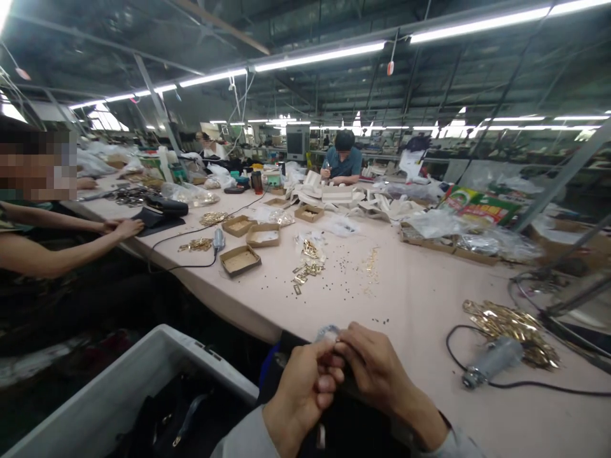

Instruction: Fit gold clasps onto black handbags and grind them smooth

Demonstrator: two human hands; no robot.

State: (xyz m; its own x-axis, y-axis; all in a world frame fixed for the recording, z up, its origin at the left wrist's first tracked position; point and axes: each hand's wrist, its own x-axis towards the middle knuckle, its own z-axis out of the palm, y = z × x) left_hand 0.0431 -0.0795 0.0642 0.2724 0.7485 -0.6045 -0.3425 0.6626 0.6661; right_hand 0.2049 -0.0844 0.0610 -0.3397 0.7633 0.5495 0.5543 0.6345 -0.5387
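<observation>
My left hand [305,381] is closed, thumb against curled fingers, at the near edge of the table. A crumpled bit of clear plastic wrap [328,331] shows just beyond its thumb. Fingertips of my right hand [375,362] pinch together and meet my left thumb; what lies between them is too small to make out. Below both hands lies black material [353,423], partly hidden by my wrists. Small dark pieces [380,320] lie on the table just past my right hand, with gold metal fittings [308,273] farther off.
A white bin [162,343] with black items stands at my left. On the table [420,356] are cardboard trays [241,259], a grey cylindrical tool with a cord [494,362] and a gold hardware pile [513,327]. A co-worker's hands [121,227] handle black material at left; another person [342,159] sits opposite.
</observation>
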